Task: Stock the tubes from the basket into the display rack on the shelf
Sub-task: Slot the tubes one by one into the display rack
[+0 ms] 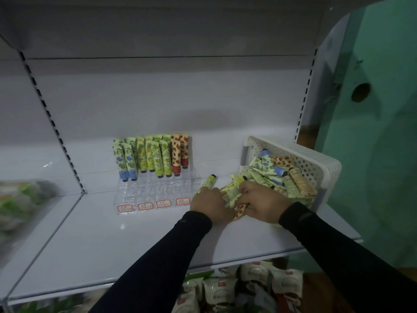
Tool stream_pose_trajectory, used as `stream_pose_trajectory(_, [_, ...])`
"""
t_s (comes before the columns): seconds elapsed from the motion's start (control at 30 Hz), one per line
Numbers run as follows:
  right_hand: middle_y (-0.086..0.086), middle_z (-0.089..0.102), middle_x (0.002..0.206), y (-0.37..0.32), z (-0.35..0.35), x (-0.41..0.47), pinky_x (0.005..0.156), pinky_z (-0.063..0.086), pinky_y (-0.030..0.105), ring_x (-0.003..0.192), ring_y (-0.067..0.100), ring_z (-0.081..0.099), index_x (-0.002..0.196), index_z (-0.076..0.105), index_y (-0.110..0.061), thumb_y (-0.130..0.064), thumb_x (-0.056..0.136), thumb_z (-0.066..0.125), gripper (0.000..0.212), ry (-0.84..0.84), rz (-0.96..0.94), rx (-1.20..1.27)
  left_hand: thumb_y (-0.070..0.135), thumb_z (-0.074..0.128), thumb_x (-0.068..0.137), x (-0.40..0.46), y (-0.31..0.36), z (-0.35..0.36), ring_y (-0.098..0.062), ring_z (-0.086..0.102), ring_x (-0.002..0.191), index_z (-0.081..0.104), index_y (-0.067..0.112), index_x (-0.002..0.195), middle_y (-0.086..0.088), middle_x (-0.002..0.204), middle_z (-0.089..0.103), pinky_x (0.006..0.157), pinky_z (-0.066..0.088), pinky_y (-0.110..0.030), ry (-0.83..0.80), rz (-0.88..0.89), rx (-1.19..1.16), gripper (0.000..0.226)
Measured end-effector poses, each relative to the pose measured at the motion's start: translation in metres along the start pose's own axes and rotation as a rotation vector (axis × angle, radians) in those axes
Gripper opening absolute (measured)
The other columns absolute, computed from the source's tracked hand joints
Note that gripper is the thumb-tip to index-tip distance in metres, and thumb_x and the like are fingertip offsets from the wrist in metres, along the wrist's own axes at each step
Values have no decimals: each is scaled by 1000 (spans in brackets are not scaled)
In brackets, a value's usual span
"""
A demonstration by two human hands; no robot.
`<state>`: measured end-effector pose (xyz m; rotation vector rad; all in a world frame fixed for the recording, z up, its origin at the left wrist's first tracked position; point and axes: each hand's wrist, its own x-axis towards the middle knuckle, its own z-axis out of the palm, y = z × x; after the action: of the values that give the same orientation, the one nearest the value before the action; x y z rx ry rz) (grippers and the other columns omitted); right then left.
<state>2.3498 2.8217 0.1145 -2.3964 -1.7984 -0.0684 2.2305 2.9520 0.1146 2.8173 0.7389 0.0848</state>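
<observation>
My left hand (208,203) curls its fingers around a green-patterned tube (207,182), whose black cap points up and away toward the back of the shelf (112,240). My right hand (262,203) grips a bunch of loose tubes (232,193) just beside it; how many, I cannot tell, as my knuckles hide most of them. The white perforated basket (316,161) lies tipped on its side at the right, more tubes (270,170) spilling from its mouth. The clear display rack (153,188) stands to the left, its rear rows holding upright tubes (149,158), its front rows bare. The red-bordered labels (145,206) are too small to read. Packets (225,290) on the lower shelf are blurred.
</observation>
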Motion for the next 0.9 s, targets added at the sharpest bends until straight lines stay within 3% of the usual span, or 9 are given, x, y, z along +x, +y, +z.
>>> stream_pose_trajectory(0.13, [2,53,125,-1,-9,-1,97,41,33,113,19,53,115,69,-19,-21,92,58,25,-34,21,10,64,50,90,-4,9,-16,-26,37,137,52,9,131,-16,134,53,106,39,-35,-122,8,47,68])
stream_pose_trajectory(0.23, [1,58,115,3,-15,-2,95,43,35,109,19,54,112,69,-19,-22,93,58,23,-25,46,22,55,45,97,-5,14,-18,-26,34,142,38,14,145,-16,149,43,116,25,-35,-106,60,26,63])
stream_pose_trajectory(0.3, [1,59,114,4,-21,-3,94,43,36,108,17,54,114,68,-19,-23,93,57,24,-42,57,1,57,43,98,-8,14,-15,-27,33,144,38,15,146,-14,151,42,116,22,-36,-86,81,48,64])
stream_pose_trajectory(0.4, [-1,59,107,2,-27,-3,89,45,37,101,16,54,110,65,-17,-27,96,52,21,-42,61,-32,64,56,85,0,7,-5,-30,48,128,47,14,133,-17,142,48,94,43,-35,-68,23,23,70])
stream_pose_trajectory(0.5, [-1,58,85,-2,-29,1,74,46,36,83,20,56,88,55,-12,-25,98,50,17,156,157,120,57,69,78,2,0,-3,-23,54,94,45,16,121,-5,110,58,73,41,-30,-93,1,-63,64])
stream_pose_trajectory(0.6, [6,66,87,-6,-31,6,74,50,36,81,23,62,88,56,-9,-25,97,54,19,349,324,333,50,73,75,-4,-3,-7,-19,49,85,36,14,128,6,85,48,69,40,-30,-71,5,-87,74])
stream_pose_trajectory(0.73, [-1,70,97,-11,-32,10,85,53,37,92,16,65,98,64,-15,-30,95,56,17,445,426,517,38,70,77,-9,-8,-6,-19,59,74,20,16,149,4,86,54,55,48,-29,-54,-12,-155,91])
stream_pose_trajectory(0.83, [-2,69,97,-13,-33,11,87,54,41,92,17,65,98,63,-18,-37,92,55,21,480,480,582,35,69,77,-12,-18,-7,-17,65,68,37,15,144,1,95,61,41,51,-25,-41,-24,-288,77])
stream_pose_trajectory(0.9, [5,69,92,-16,-35,12,82,55,49,84,25,67,92,58,-15,-42,87,54,28,511,493,649,31,70,79,-14,-28,-13,-15,64,68,50,12,130,2,91,61,43,51,-24,-27,-38,-433,58])
